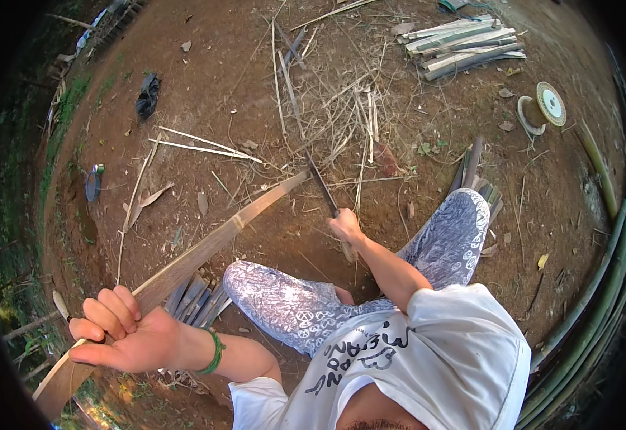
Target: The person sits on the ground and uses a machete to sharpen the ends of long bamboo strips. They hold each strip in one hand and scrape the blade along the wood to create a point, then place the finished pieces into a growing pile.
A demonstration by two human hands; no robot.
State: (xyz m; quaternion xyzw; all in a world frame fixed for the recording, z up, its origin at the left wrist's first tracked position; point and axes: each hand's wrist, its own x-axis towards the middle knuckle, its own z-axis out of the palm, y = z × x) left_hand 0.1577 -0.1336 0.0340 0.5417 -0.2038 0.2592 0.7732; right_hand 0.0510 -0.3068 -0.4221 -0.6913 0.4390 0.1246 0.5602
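A long split bamboo strip slants from the lower left up to the middle of the view. Near its close end my left hand is closed around it, fingers curled over the edge. My right hand grips the handle of a machete, whose dark blade points away from me. The blade lies at the strip's far end, close to or against it; I cannot tell if it is cutting in. Thin bamboo shavings litter the ground just beyond the blade.
Split bamboo lies stacked at the far right, near a cable spool. Long green bamboo poles line the right edge. Smaller bamboo bundles sit by both knees. Black plastic lies on the dirt at far left.
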